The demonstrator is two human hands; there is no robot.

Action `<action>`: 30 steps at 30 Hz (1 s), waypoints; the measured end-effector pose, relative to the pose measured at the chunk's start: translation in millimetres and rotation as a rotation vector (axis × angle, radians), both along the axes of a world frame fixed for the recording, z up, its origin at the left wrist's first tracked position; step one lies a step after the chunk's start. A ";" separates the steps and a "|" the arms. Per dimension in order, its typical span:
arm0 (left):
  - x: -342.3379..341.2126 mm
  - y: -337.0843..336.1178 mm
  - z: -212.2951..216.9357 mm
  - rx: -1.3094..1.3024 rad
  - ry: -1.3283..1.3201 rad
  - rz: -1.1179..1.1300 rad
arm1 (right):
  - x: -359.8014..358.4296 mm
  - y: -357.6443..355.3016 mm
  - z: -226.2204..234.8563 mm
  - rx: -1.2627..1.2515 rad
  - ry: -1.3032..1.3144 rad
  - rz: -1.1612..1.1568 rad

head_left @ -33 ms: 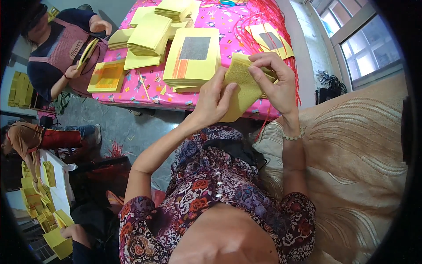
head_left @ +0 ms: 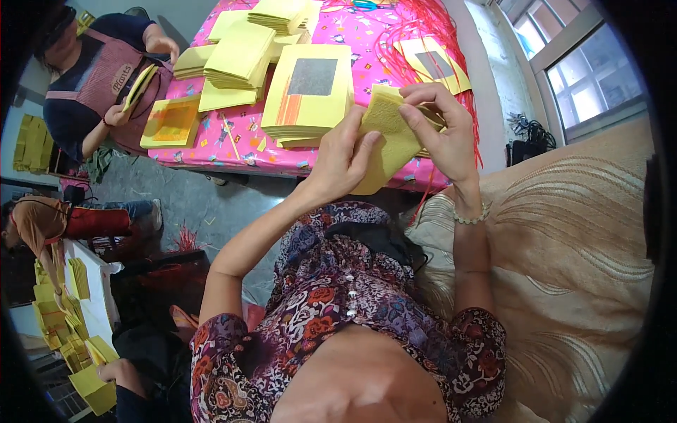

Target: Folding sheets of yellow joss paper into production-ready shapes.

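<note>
Over the near edge of the table I hold a folded bundle of yellow paper sheets, tilted in the air. My left hand grips its left side, thumb lying on the front sheet. At the upper right, my right hand pinches the bundle's edge between thumb and bent fingers. Just left of the bundle stands a thick stack of yellow paper with a dark grey square on its top sheet. Farther right lies another yellow sheet with a grey square, partly under red strands.
A pink patterned cloth covers the table. More yellow paper stacks stand at its left; red plastic strands spread over the far right. A co-worker stands left, holding yellow paper. Beside me on the right is a beige cushioned seat.
</note>
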State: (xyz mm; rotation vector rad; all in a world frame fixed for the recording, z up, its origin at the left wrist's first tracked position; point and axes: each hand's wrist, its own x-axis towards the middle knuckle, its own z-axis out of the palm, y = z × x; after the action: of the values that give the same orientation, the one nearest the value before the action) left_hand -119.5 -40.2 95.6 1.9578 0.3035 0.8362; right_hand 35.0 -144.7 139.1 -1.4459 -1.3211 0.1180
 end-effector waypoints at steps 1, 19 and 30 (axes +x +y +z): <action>-0.5 2.7 2.9 0.051 0.045 -0.008 | 0.0 -0.3 0.3 -0.056 0.095 -0.019; -12.1 46.5 8.1 -0.106 0.057 -0.151 | 12.8 -19.7 -54.0 0.140 0.278 -0.216; 8.2 1.0 -5.5 -0.390 -0.320 0.092 | -12.2 -20.0 -69.9 0.299 0.430 -0.307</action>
State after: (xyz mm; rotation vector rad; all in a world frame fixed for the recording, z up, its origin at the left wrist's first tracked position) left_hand -111.4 -39.3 90.1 1.4337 0.3392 1.0472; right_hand 22.8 -164.7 69.2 -1.2616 -0.7245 0.0236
